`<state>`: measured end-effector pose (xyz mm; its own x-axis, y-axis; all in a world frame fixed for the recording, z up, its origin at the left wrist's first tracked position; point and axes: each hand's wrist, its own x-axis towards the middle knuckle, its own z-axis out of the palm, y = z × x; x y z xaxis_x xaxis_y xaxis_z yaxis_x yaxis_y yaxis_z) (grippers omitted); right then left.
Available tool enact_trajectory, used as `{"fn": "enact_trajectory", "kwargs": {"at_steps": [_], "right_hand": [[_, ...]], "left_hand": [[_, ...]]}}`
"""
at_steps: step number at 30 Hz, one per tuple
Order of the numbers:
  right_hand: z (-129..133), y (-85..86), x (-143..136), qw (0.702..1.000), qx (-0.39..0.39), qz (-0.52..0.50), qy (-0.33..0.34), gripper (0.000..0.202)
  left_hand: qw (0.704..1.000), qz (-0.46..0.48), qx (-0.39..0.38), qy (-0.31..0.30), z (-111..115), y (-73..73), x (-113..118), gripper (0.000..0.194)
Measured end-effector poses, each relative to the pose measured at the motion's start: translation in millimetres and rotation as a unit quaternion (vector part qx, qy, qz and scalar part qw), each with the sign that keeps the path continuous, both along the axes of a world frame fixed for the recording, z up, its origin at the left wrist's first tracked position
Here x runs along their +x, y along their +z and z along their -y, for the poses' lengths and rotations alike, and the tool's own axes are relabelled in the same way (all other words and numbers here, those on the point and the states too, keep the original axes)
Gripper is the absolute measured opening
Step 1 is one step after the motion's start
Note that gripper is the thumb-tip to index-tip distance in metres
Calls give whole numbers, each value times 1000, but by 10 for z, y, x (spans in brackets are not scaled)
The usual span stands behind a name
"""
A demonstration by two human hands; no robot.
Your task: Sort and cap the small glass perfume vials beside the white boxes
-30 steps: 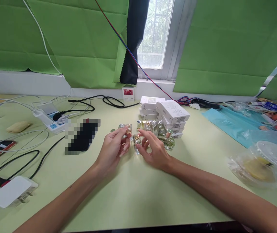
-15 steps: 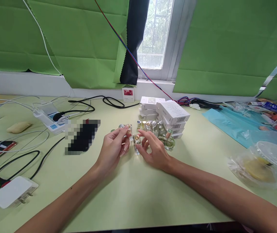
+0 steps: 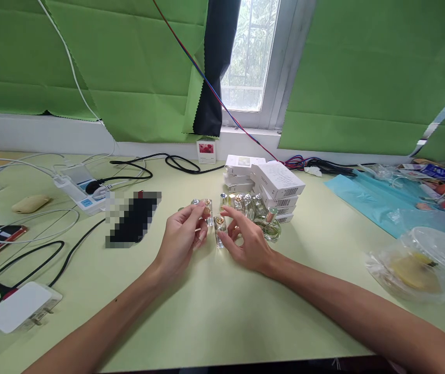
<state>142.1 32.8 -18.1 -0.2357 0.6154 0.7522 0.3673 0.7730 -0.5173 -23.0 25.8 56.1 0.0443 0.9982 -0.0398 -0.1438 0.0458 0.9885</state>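
Daylight glares white through the window (image 3: 246, 57), leaving soft shadows below the hands (image 3: 251, 244) and forearms.

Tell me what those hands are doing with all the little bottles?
The left hand has its fingers on a small glass bottle. The right hand is at another bottle, standing just in front. More bottles are bunched beyond the right hand, beside stacked white boxes. I can't tell how firmly either hand grips.
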Motion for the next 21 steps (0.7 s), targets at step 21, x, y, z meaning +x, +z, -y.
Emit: {"fn": "enact_trajectory", "kwargs": {"at_steps": [21], "right_hand": [[-1, 10, 7, 1000, -12, -11, 19, 55]], "left_hand": [[990, -120, 73, 13, -34, -87, 10, 33]]}}
